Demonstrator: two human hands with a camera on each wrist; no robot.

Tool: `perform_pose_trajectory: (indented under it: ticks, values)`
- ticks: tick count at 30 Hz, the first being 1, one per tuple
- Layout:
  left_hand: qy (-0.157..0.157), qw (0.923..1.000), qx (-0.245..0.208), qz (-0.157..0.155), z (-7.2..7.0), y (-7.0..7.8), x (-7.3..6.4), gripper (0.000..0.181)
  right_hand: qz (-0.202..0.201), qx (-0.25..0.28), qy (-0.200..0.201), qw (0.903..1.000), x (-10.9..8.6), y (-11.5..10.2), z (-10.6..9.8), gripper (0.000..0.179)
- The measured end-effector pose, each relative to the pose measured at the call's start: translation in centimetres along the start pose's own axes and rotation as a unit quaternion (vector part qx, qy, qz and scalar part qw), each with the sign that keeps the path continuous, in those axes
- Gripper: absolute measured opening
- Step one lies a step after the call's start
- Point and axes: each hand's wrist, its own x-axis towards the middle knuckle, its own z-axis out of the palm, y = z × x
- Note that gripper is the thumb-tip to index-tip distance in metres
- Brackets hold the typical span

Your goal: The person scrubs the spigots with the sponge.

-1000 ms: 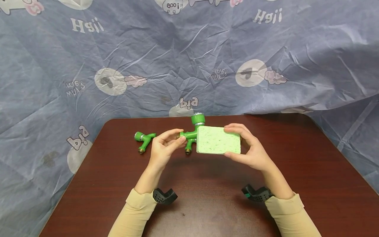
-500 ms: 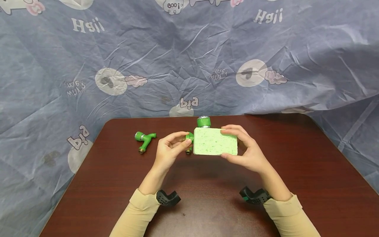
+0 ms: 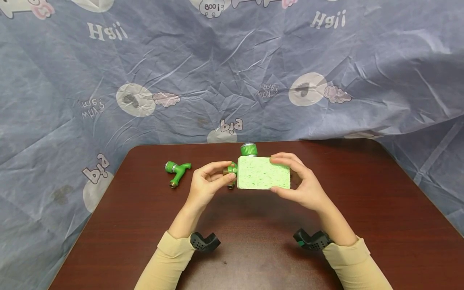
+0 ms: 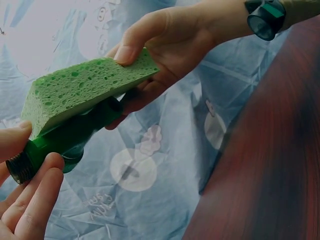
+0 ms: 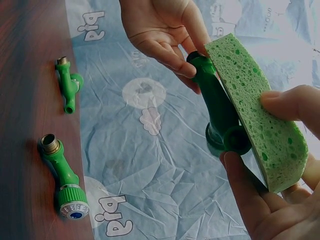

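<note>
My left hand (image 3: 206, 183) pinches the brass-threaded end of a green plastic tap (image 4: 37, 150), held up over the table. A pale green speckled sponge (image 3: 264, 173) is gripped in my right hand (image 3: 309, 187), thumb on one long edge and fingers on the other in the head view. It hides most of the tap there, apart from the ribbed knob (image 3: 249, 149) above and the threaded end at left. In the right wrist view the sponge lies along the tap's body (image 5: 215, 97), and a right fingertip (image 5: 231, 156) is right at the spout end.
Two more green taps lie on the dark red-brown table (image 3: 152, 225): one at left (image 3: 177, 173), the other partly hidden behind the hands (image 3: 230, 186). Behind the table hangs a creased blue printed cloth (image 3: 203, 72). Black cameras (image 3: 205, 242) are worn on both wrists.
My left hand has moved right with the tap, and the sponge has shifted slightly left, now covering more of it. Over the last half second the hands have hardly moved.
</note>
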Motion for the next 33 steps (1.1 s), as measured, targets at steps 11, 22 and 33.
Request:
perform_pose_trajectory:
  ticks: [11,22,33]
  values:
    - [-0.017,0.9985,0.044,0.030,-0.3,-0.1,0.1,0.035,0.041,-0.009,0.002,0.9991,-0.2,-0.1,-0.2,0.065]
    - [0.022,0.9993,-0.023,0.021,-0.4,0.1,0.2,0.032,0.029,-0.015,0.000,0.9995,-0.1,-0.3,-0.9,0.065]
    - [0.051,0.9960,-0.072,0.013,-0.5,0.1,0.4,0.028,-0.013,-0.012,-0.015,0.9997,0.0,-0.8,-1.6,0.066]
